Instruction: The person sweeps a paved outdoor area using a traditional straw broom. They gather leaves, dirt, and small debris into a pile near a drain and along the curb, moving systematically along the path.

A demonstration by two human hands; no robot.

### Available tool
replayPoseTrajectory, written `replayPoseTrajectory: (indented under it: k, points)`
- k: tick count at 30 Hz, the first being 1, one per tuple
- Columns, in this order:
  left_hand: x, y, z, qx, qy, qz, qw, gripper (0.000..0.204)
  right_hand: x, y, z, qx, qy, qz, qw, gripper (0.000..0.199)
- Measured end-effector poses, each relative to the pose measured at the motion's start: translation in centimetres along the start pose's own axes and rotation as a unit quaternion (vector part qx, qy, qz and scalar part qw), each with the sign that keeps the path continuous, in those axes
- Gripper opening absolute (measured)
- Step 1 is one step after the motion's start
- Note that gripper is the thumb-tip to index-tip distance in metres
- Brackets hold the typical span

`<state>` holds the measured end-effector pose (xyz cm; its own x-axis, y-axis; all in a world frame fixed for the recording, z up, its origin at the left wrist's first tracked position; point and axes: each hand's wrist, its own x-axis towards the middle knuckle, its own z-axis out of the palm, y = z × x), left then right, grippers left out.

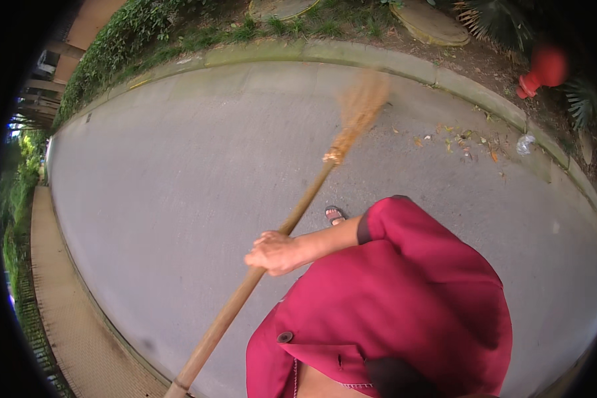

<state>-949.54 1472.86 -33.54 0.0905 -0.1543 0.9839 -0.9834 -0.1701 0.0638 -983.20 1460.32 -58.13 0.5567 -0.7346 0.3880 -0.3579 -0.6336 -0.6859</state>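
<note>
My right hand [275,253] is closed round the long wooden handle [225,315] of a broom, my forearm reaching across in front of my body. The handle slants from the lower left up to the straw broom head [363,106], whose tips are smeared by motion over the asphalt close to the far kerb. Scattered dry leaves [467,142] lie to the right of the bristles, and a crumpled clear plastic piece [525,144] rests beside the kerb. My left hand is out of the picture. A sandalled foot [335,214] shows below my right forearm.
A stone kerb [278,52] curves along the far side, with grass, shrubs and a round cover [431,25] behind it. A red hydrant [542,69] stands beyond the kerb at the right. At the left runs a paved walkway [66,292] next to greenery.
</note>
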Motion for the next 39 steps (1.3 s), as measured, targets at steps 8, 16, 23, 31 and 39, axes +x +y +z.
replayPoseTrajectory:
  k: [8,16,23,31,39]
  points:
    - [-0.1,9.3,-4.1,-0.398,-0.036,-0.309,0.863,0.017,-9.3,-0.8,3.8,0.063,-0.065,0.089,0.992,0.013]
    - [-17.0,9.4,-3.5,-0.444,-0.242,-0.48,0.717,0.008,-22.4,1.8,-2.7,-0.046,-0.171,0.323,0.93,0.007]
    - [-9.7,11.2,-13.3,-0.437,-0.039,-0.365,0.821,0.015,-19.8,0.1,-3.9,-0.019,-0.058,0.079,0.995,0.012]
    - [-13.2,32.2,-19.7,-0.41,-0.053,-0.311,0.856,0.011,-29.8,9.4,-8.8,-0.03,0.006,0.098,0.995,0.007]
    - [-19.6,40.1,-22.7,-0.471,-0.25,-0.375,0.758,0.01,-50.4,6.8,-19.2,-0.085,-0.075,0.288,0.951,0.008]
